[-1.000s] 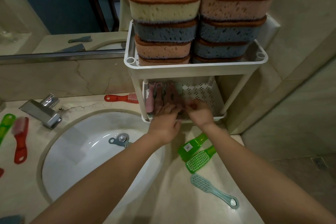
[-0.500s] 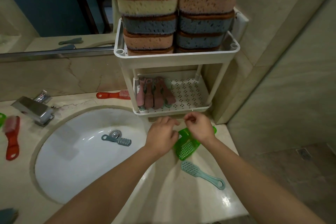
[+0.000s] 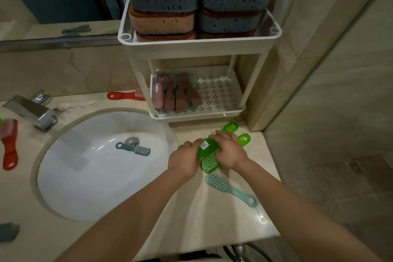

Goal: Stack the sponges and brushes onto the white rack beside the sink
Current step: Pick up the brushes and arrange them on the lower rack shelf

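Taking the sink basin (image 3: 70, 176) as my landmark and reading from the left: a red brush (image 3: 9, 144) lies on the counter far left of it, past the chrome faucet (image 3: 32, 112) at its back-left rim. A grey-blue brush (image 3: 134, 149) lies inside the basin, just beside the drain. Behind the basin's back rim I see another red brush (image 3: 125, 95) lying flat against the foot of the white rack (image 3: 200, 45).

Right of the basin, my left hand (image 3: 184, 160) is curled around one end of a green brush (image 3: 207, 148) with a sticker on its back, gripping it. My right hand (image 3: 228, 151) presses down across that brush and a second green brush (image 3: 209, 162), bristles up, beside it; I cannot tell whether its fingers have closed on either. Their handle ends poke out beyond my right hand. Nearer me lies a pale teal brush (image 3: 230, 189), untouched.

The rack stands behind, right of the basin: pink brushes (image 3: 176, 93) on its lower shelf, sponges (image 3: 197, 10) stacked on top.
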